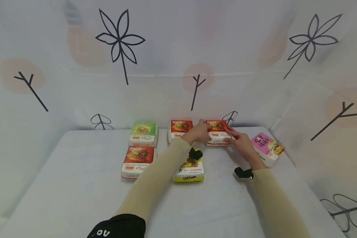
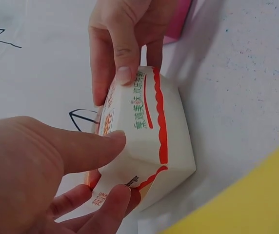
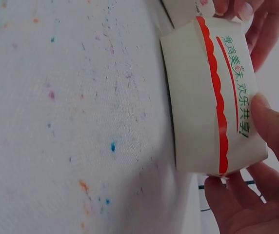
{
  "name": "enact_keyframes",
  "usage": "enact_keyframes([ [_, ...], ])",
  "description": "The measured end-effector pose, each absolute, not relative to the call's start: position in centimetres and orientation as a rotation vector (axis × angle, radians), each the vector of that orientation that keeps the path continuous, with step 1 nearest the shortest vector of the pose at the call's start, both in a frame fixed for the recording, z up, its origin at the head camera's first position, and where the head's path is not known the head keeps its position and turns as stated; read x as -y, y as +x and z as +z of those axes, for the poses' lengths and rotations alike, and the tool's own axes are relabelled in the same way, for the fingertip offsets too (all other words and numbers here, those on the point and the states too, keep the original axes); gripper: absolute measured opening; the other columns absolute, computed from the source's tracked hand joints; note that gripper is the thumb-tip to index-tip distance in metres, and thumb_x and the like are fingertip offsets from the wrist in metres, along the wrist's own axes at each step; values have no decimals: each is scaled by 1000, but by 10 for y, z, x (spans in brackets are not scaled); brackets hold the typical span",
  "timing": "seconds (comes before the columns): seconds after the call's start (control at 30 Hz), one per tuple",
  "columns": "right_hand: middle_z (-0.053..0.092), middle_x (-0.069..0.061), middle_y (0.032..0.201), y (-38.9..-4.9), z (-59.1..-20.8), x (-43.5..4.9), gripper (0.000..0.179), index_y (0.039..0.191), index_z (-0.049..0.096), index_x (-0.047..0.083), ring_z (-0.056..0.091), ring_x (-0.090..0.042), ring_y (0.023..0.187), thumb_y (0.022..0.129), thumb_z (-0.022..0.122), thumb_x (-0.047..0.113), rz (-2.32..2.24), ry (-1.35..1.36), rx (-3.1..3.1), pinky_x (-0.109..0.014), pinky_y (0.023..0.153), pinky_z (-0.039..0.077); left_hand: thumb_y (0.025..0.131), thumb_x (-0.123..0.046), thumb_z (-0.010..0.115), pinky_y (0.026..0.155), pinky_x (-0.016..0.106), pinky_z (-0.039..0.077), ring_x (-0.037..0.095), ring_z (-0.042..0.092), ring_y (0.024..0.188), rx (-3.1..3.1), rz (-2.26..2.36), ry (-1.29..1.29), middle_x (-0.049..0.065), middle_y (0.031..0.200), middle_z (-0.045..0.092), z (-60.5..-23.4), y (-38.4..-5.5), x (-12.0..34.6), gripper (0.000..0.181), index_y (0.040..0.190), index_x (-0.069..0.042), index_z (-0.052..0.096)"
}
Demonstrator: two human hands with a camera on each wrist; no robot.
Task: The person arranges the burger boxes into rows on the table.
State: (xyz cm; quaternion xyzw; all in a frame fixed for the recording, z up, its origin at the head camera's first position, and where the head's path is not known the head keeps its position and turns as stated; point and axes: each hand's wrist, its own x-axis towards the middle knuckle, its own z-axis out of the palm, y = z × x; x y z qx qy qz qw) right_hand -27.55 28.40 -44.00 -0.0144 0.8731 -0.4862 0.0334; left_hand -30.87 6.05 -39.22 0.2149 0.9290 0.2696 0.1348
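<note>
Fingers (image 2: 81,151) of the left hand (image 1: 200,131) curl round the near-left corner of a red-topped, white-sided cardboard burger box (image 1: 218,132), thumb on the side panel and lower fingers tucked beneath its edge; fingers (image 3: 276,129) of the right hand (image 1: 241,142) close on the opposite end, thumb on the printed side wall and fingertips under the base; both hands therefore hold this one box between them, neither spread wide.

Location: the box sits at the far edge of the white speckled table (image 1: 77,185), in the back row, just beside a matching red-topped box (image 1: 180,129) to its left; whether the two touch cannot be told.

Observed nearby: a green-topped box (image 1: 143,133) with another red-topped box (image 1: 137,161) in front of it; a yellow-edged box (image 1: 189,169) under the left forearm; a pink-topped box (image 1: 267,147) lying skewed just beside the right wrist.

Judgement on handling: thin card of this kind dents readily, so pressure should stay light and even at the corners, not the mid-panels; the lid seam should be kept level to avoid it springing open; any shift ought to be made with both hands together, keeping clear of the neighbouring red box and the pink one behind the right hand.
</note>
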Motion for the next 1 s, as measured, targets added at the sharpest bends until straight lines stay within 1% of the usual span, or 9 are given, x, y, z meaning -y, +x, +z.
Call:
enact_keyframes([
  [0.13, 25, 4, 162, -277, -443, -283, 60, 148, 46, 13, 19, -32, 150, 95, 69, 29, -1520, -23, -2692, -53, 118, 20, 95, -25, 69, 63, 24, 44, 15, 54, 80, -2716, 720, 634, 13, 150, 30, -393, -310, -64, 59, 150, -21, 48],
  [0.27, 24, 5, 162, -278, -446, -280, 59, 149, 45, 15, 19, -32, 150, 96, 68, 27, -1530, -13, -2703, -52, 118, 20, 98, -26, 64, 57, 24, 42, 14, 52, 70, -2748, 686, 611, 10, 152, 30, -395, -312, -66, 53, 149, -24, 49],
  [0.37, 24, 6, 162, -278, -446, -279, 58, 148, 46, 16, 19, -30, 150, 96, 68, 26, -1524, -6, -2714, -51, 118, 20, 99, -26, 64, 58, 24, 44, 15, 53, 70, -2780, 655, 603, 9, 152, 31, -396, -313, -68, 50, 147, -25, 51],
  [0.5, 24, 4, 162, -277, -445, -278, 57, 148, 45, 14, 19, -30, 150, 97, 67, 24, -1524, -27, -2724, -50, 118, 20, 98, -24, 65, 67, 24, 48, 16, 56, 81, -2811, 610, 622, 10, 152, 33, -397, -313, -71, 50, 146, -25, 53],
  [0.57, 24, 1, 162, -277, -445, -277, 57, 149, 44, 12, 19, -31, 149, 98, 66, 23, -1525, -50, -2733, -49, 118, 20, 98, -22, 65, 67, 24, 48, 16, 56, 82, -2811, 607, 615, 9, 151, 33, -398, -312, -73, 50, 146, -26, 53],
  [0.63, 24, 0, 162, -278, -445, -277, 56, 149, 44, 12, 19, -31, 149, 98, 66, 21, -1533, -63, -2736, -48, 119, 20, 98, -22, 64, 65, 23, 47, 16, 55, 80, -2801, 617, 587, 7, 149, 33, -398, -312, -74, 50, 146, -27, 53],
  [0.77, 22, 0, 163, -277, -446, -277, 56, 149, 43, 12, 19, -32, 149, 99, 64, 21, -1534, -61, -2733, -49, 119, 20, 98, -22, 64, 56, 23, 44, 16, 54, 70, -2790, 617, 560, 5, 143, 34, -399, -311, -75, 51, 147, -28, 52],
  [0.87, 23, 2, 163, -276, -446, -276, 56, 149, 43, 11, 19, -33, 149, 99, 64, 21, -1540, -66, -2733, -50, 118, 20, 98, -25, 64, 54, 22, 43, 15, 52, 68, -2797, 602, 570, 5, 141, 35, -398, -311, -74, 51, 147, -28, 51],
  [1.0, 25, 3, 162, -276, -446, -277, 56, 149, 45, 10, 20, -32, 149, 98, 65, 23, -1544, -69, -2750, -49, 118, 21, 99, -27, 63, 54, 21, 41, 13, 50, 65, -2820, 567, 619, 8, 145, 35, -397, -311, -72, 50, 147, -27, 51],
])
